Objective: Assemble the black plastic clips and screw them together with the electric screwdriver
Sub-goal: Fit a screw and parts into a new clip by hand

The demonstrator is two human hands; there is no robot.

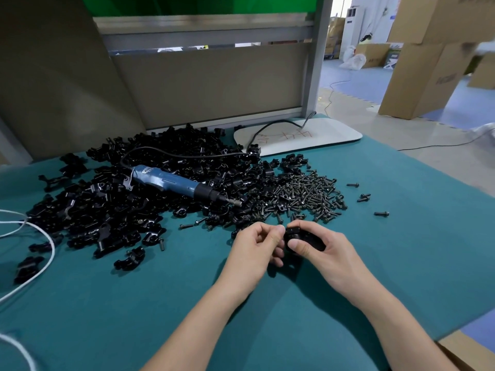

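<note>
Two hands work one black clip [302,238] above the table [401,236].
The right hand [325,253] grips it, the left hand [254,247] pinches its edge; likely light, stiff, slick plastic, best held by its flat sides.

The electric screwdriver [174,182] has a smooth blue plastic body with a soft sheen, a ribbed black collar and a bare metal tip. Under and around it, the black plastic clips [107,210] are glossy and catch the light. Right of its tip, the screws [308,194] are dark, dull metal. Beneath it lies the table cover [267,317], matt teal cloth. In front of its tip, the clip [302,241] in the right hand [329,253] is equally glossy.
</note>
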